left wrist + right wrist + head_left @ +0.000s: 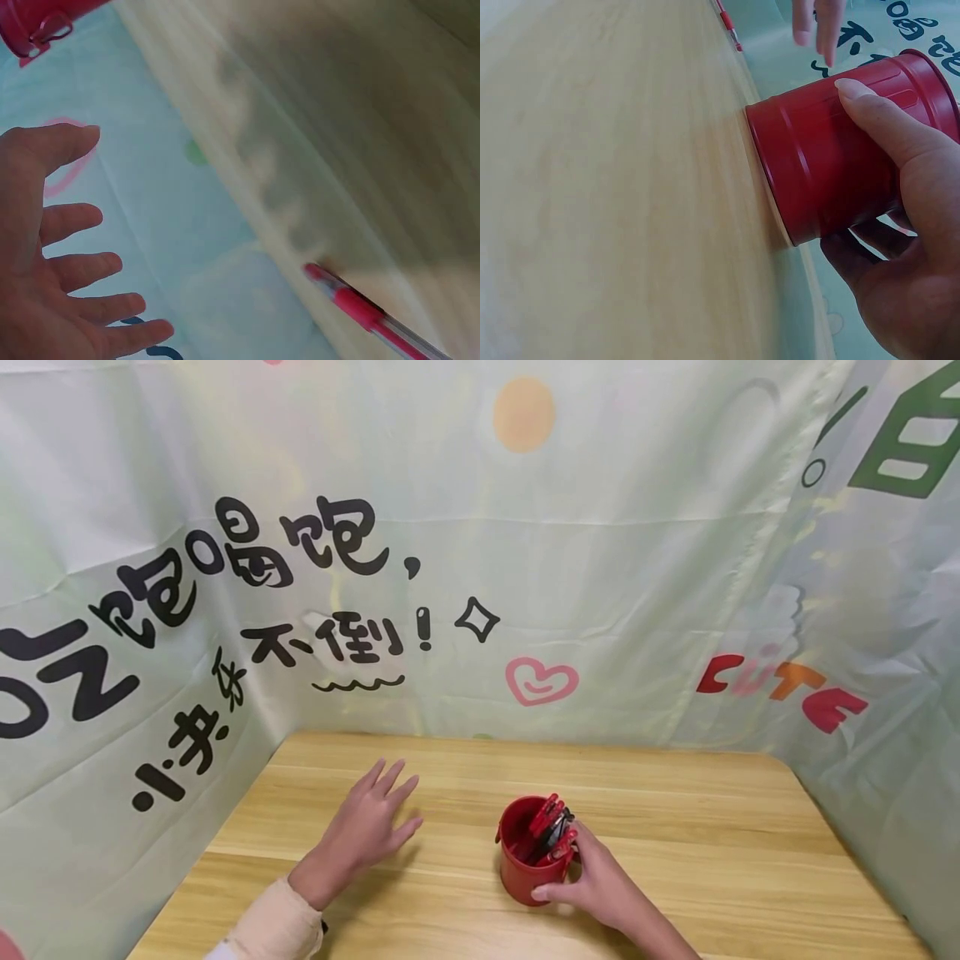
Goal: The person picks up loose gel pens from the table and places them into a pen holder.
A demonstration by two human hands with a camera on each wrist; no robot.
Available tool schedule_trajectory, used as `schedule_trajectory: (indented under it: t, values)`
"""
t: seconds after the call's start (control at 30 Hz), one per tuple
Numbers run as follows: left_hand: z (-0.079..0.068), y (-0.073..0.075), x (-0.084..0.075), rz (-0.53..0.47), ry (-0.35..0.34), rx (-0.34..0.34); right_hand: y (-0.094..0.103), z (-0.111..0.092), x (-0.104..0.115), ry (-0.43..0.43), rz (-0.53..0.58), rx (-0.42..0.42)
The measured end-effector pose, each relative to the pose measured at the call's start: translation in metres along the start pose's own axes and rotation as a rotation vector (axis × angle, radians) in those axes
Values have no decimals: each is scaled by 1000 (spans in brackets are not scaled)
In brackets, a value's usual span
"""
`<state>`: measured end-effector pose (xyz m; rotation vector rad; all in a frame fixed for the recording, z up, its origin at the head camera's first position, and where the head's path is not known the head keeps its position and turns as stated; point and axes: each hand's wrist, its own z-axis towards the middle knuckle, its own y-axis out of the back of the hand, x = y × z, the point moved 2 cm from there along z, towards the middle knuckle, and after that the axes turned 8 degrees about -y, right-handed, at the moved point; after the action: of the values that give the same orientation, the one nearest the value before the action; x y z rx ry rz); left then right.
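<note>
My right hand [600, 883] grips a red metal bucket [517, 877], thumb on the near side and fingers round the far right side. Several red and black pens [553, 831] stand in it, leaning toward the right rim. In the right wrist view the bucket [832, 150] is upright at the table surface. My left hand [372, 818] is held over the table left of the bucket, fingers spread, holding nothing. A red pen [367, 311] with a clear barrel lies on the table in the left wrist view; in the head view the left hand and arm hide it.
The wooden table [720, 827] has rounded far corners. Printed cloth [637, 568] with black lettering, a pink heart and a "CUTE" print hangs behind it and along both sides. A pale cuff [273, 922] covers the left wrist.
</note>
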<state>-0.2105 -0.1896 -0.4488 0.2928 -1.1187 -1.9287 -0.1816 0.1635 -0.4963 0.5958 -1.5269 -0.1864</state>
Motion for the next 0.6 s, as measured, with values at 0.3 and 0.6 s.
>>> schedule_trajectory:
  t: [0.3,0.6]
  values:
    - [-18,-10,14,-34,110,151,0,0,0,6,-16,-3]
    - [-28,-15,24,-60,227,260,0,-1,0,-3,4,7]
